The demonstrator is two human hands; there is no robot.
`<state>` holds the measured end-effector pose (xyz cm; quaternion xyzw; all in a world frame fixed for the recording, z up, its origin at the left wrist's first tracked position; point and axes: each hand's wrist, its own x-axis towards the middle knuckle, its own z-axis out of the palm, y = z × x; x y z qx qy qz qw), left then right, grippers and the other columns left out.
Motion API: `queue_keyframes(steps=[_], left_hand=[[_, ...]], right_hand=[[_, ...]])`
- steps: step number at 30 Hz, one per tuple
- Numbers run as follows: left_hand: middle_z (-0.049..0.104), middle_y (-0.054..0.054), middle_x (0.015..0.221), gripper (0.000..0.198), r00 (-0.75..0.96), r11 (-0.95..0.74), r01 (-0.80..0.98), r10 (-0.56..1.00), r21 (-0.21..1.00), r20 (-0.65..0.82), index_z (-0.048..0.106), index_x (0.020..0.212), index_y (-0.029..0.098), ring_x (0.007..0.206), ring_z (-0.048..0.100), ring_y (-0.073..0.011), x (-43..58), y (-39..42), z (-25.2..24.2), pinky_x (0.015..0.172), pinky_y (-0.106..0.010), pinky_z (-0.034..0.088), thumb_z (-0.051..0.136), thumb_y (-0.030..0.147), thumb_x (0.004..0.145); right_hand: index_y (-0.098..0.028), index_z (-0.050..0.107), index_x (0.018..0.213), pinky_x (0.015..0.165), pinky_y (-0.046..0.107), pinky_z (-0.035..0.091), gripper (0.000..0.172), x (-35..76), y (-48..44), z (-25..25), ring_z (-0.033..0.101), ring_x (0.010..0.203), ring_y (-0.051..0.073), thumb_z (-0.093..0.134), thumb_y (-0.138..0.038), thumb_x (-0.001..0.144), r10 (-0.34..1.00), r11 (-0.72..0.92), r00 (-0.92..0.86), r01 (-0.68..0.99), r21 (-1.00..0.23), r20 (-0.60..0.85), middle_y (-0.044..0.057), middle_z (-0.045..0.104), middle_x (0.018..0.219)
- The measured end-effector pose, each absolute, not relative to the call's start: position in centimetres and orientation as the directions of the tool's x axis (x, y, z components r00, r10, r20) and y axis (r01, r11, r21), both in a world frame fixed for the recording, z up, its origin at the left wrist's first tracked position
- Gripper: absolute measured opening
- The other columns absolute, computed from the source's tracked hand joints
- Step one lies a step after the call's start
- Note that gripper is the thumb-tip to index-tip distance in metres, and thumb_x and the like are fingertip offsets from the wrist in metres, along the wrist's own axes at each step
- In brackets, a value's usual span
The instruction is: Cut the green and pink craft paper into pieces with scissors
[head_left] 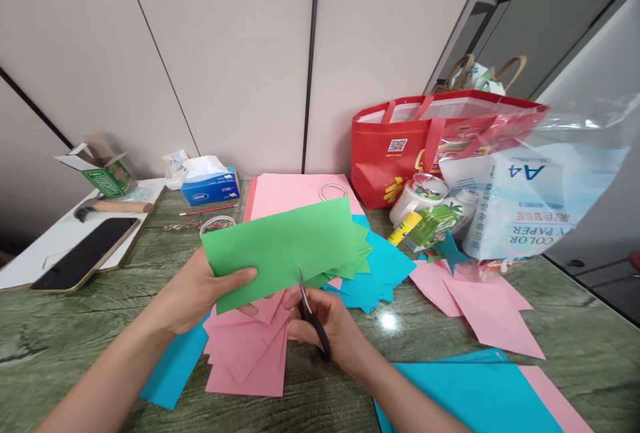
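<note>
**Green marbled table: scissors just entering a green sheet**

Green marbled tabletop [75, 333] set against a pale panelled wall and strewn with coloured paper. At far left lie a dark phone [85, 253] and a wooden-handled hammer [117, 206]. Behind them are a blue tissue box [210, 187] and a red pencil [207, 209].

Left of centre, the person's left hand [200, 289] pinches the lower left corner of a green sheet [285, 246], thumb on the front, holding it up above the table. Scissors [313, 316] meet the sheet's lower edge near its middle, the blades barely into the paper. The right hand [335, 333] is closed through the black handles.

Under the hands lies a fanned heap of pink cut pieces [250, 353]. To the right are similar heaps in green [357, 253] and blue [385, 273]. Farther right are a yellow glue stick [403, 227], loose pink pieces [485, 306], a red shopping bag [395, 153] and a plastic-wrapped pack of A4 colour paper [530, 199].

Judging from this, the pink, the blue and some green pieces are already cut. The cut on the held sheet has only begun, and nearly all of it remains.
</note>
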<state>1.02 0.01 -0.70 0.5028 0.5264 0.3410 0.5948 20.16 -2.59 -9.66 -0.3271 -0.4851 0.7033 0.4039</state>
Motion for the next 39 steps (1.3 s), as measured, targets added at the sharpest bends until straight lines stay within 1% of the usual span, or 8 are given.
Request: queue_keyframes(steps=[4, 15, 24, 26, 29, 32, 34, 39], left_hand=[[0.066, -0.007, 0.106, 0.049, 0.208, 0.266, 0.126, 0.935, 0.956, -0.287, 0.052, 0.112, 0.025, 0.089, 0.063, -0.0293, 1.07, 0.07, -0.66, 0.051, -0.034, 0.059, 0.07, 0.028, 0.067], [0.064, -0.007, 0.111, 0.049, 0.217, 0.268, 0.128, 0.932, 0.955, -0.291, 0.05, 0.113, 0.025, 0.093, 0.062, -0.0304, 1.0, 0.01, -0.65, 0.052, -0.035, 0.06, 0.07, 0.028, 0.068], [0.065, -0.007, 0.106, 0.049, 0.202, 0.277, 0.128, 0.933, 0.952, -0.298, 0.05, 0.112, 0.024, 0.09, 0.063, -0.029, 1.19, 0.04, -0.59, 0.052, -0.035, 0.059, 0.07, 0.027, 0.067], [0.066, -0.006, 0.101, 0.048, 0.202, 0.274, 0.119, 0.935, 0.954, -0.293, 0.05, 0.111, 0.024, 0.087, 0.063, -0.028, 1.23, -0.02, -0.61, 0.051, -0.035, 0.059, 0.071, 0.026, 0.067], [0.067, -0.004, 0.09, 0.049, 0.223, 0.281, 0.089, 0.929, 0.955, -0.294, 0.05, 0.111, 0.023, 0.082, 0.064, -0.0263, 1.39, -0.13, -0.7, 0.05, -0.035, 0.059, 0.071, 0.024, 0.067], [0.065, -0.003, 0.085, 0.051, 0.238, 0.296, 0.065, 0.923, 0.953, -0.303, 0.05, 0.111, 0.022, 0.076, 0.064, -0.0244, 1.59, -0.19, -0.84, 0.049, -0.035, 0.059, 0.072, 0.023, 0.066], [0.065, -0.003, 0.087, 0.05, 0.243, 0.3, 0.062, 0.92, 0.952, -0.306, 0.05, 0.11, 0.021, 0.074, 0.064, -0.0236, 1.67, -0.18, -0.91, 0.049, -0.036, 0.059, 0.072, 0.022, 0.066], [0.065, -0.003, 0.085, 0.049, 0.257, 0.3, 0.063, 0.917, 0.952, -0.306, 0.049, 0.11, 0.021, 0.074, 0.064, -0.024, 1.64, -0.11, -0.89, 0.049, -0.035, 0.058, 0.072, 0.022, 0.066]], right_hand=[[-0.016, 0.056, 0.079, 0.048, 0.022, 0.028, 0.04, 20.03, -2.6, -9.7, 0.037, 0.048, 0.007, 0.074, -0.045, 0.058, 0.893, -0.187, -0.445, -0.24, -0.952, -0.063, -0.005, 0.047, 0.055], [-0.015, 0.057, 0.076, 0.042, 0.02, 0.03, 0.035, 19.8, -2.71, -9.9, 0.04, 0.04, 0.006, 0.072, -0.042, 0.061, 0.91, -0.157, -0.411, -0.228, -0.961, -0.052, -0.007, 0.047, 0.048], [-0.013, 0.056, 0.074, 0.039, 0.019, 0.029, 0.032, 19.63, -2.77, -10.24, 0.041, 0.037, 0.006, 0.071, -0.038, 0.062, 0.914, -0.185, -0.399, -0.249, -0.951, -0.073, -0.007, 0.047, 0.044], [-0.013, 0.056, 0.078, 0.041, 0.019, 0.031, 0.033, 19.62, -2.77, -10.24, 0.043, 0.04, 0.007, 0.073, -0.037, 0.061, 0.914, -0.196, -0.399, -0.265, -0.944, -0.078, -0.006, 0.049, 0.047], [-0.014, 0.056, 0.082, 0.05, 0.021, 0.036, 0.038, 19.62, -2.71, -10.06, 0.048, 0.051, 0.009, 0.077, -0.032, 0.057, 0.914, -0.199, -0.402, -0.321, -0.926, -0.057, -0.003, 0.055, 0.059], [-0.014, 0.054, 0.075, 0.056, 0.022, 0.038, 0.036, 19.66, -2.62, -9.75, 0.049, 0.06, 0.01, 0.079, -0.03, 0.055, 0.918, -0.189, -0.395, -0.346, -0.919, -0.04, 0.0, 0.057, 0.069], [-0.014, 0.053, 0.072, 0.056, 0.022, 0.037, 0.035, 19.69, -2.57, -9.66, 0.048, 0.06, 0.01, 0.078, -0.032, 0.056, 0.92, -0.185, -0.391, -0.347, -0.919, -0.038, 0.0, 0.056, 0.069], [-0.014, 0.053, 0.075, 0.053, 0.021, 0.034, 0.036, 19.68, -2.56, -10.0, 0.043, 0.056, 0.009, 0.078, -0.033, 0.057, 0.913, -0.18, -0.407, -0.379, -0.908, -0.011, -0.003, 0.052, 0.063]])
